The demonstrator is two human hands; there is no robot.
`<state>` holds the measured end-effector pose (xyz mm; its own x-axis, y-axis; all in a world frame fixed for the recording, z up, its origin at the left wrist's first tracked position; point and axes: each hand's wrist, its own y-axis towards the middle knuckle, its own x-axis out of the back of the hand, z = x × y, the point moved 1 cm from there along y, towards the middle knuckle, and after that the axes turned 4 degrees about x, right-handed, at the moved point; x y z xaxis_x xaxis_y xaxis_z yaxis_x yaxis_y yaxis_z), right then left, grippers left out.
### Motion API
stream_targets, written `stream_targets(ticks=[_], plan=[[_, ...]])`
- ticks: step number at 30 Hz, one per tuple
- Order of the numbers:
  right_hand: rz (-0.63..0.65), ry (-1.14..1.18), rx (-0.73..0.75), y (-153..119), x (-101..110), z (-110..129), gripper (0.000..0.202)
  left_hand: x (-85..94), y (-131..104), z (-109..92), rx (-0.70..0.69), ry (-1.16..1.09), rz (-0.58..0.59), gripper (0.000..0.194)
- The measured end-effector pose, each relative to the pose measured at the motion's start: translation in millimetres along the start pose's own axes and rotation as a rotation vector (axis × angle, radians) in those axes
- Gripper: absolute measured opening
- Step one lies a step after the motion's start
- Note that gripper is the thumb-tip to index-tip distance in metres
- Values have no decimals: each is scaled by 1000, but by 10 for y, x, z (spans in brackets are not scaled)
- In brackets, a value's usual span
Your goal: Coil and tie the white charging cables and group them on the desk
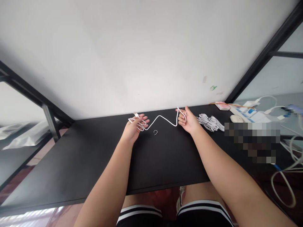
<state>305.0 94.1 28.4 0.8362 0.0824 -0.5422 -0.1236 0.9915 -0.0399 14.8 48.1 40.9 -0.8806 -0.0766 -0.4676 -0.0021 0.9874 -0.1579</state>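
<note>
A white USB cable (pixel 163 117) runs between my two hands above the black desk, its middle slack and bent in a zigzag. My left hand (pixel 135 127) holds several loops of it, thumb pressed over them, with the USB plug sticking up past the fingers. On the right, my right hand (pixel 186 120) has its fingers curled around the other stretch of the cable, near a loop. Between the hands a small white twist tie (pixel 155 132) lies bent in a curve on the desk.
Beyond my right wrist lies a tied bundle of white cable (pixel 210 122). Farther right are a white mouse (pixel 236 119), a power strip (pixel 246 112) with chargers, and a blurred-out patch. A white wall rises behind the black desk (pixel 94 151); dark metal frames stand at both sides.
</note>
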Motion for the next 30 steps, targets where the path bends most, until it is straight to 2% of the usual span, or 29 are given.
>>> stream_targets(ticks=[3,10,18,23,27,30], plan=[[36,-15,-42,-7,-25,-37,39,-22,-10,-14,48,20,-6,24],[-35,-31,-47,9,8,-65,41,-43,4,-43,87,-14,-36,28],[76,-4,-71,-6,18,-63,38,-64,-24,-57,77,-21,66,44],[1,59,13,15,38,-45,38,-77,-62,-72,78,26,95,48],[-97,100,89,39,52,-18,38,-54,-49,-19,-30,186,41,44],[-150,140,145,52,66,7,39,-15,-33,30,-102,527,-101,40]])
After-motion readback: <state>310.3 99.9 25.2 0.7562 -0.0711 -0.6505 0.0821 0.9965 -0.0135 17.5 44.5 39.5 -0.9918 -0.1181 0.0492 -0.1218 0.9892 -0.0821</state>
